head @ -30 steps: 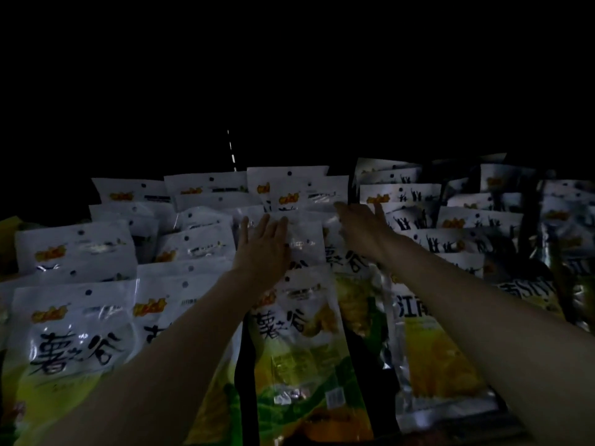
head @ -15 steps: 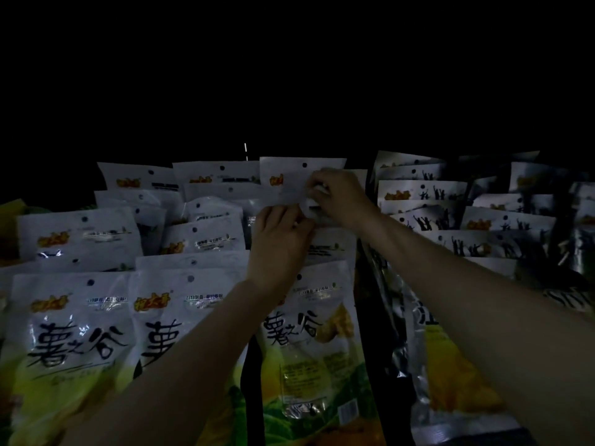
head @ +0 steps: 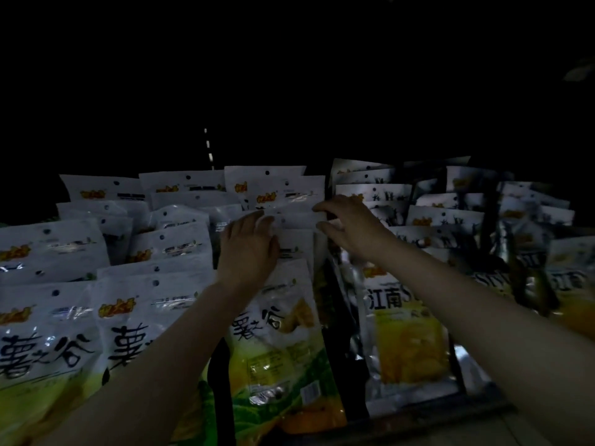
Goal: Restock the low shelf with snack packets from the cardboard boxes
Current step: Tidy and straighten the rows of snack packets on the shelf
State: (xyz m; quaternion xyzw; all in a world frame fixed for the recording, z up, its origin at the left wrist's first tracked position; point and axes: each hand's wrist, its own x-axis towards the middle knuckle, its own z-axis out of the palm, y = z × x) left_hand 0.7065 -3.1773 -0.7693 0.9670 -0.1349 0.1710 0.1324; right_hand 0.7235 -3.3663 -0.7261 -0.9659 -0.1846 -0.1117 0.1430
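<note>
Packet (head: 297, 220) betw. both hands' fingers (head: 322, 207), seemingly pinched.

The room is very dim. Everything above and behind the shelf edge (head: 450, 410) is near black, with no wall or ceiling to make out. A thin dashed streak of light (head: 208, 146) glints up in the darkness, well above that edge.

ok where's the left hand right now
In the head view the left hand lies flat on the middle row of white snack packets, just left of the right hand.
</note>
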